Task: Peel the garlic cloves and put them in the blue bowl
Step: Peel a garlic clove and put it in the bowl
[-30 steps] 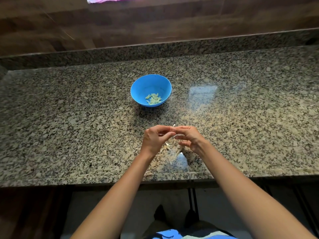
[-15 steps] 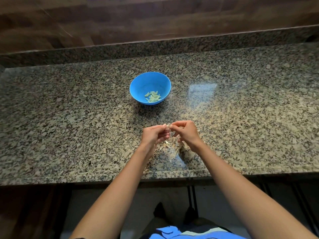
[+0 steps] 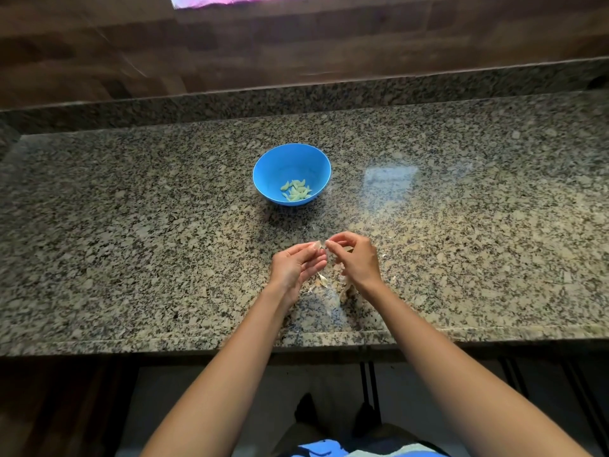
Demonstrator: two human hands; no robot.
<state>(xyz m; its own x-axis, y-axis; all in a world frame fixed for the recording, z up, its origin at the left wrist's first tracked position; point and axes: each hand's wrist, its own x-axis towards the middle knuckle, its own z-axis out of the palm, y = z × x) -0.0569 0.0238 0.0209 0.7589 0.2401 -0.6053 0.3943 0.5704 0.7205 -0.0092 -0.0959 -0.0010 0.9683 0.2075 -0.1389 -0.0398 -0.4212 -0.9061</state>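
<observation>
A blue bowl [image 3: 263, 174] stands on the granite counter [image 3: 131, 242] and holds several pale peeled garlic cloves [image 3: 296, 190]. Nearer to me, my left hand [image 3: 295, 267] and my right hand [image 3: 356, 258] meet over the counter. Their fingertips pinch a small garlic clove [image 3: 321, 244] between them; most of it is hidden by the fingers. Thin papery garlic skins [image 3: 324, 280] lie on the counter beneath and between my hands.
The counter's front edge [image 3: 296, 338] runs just below my wrists. A low granite upstand [image 3: 329, 94] and a wooden wall [image 3: 296, 44] close off the back. My legs and feet show below the counter.
My hands stay together over the skins. The fingers have shifted slightly on the clove. The view has tilted a little.
</observation>
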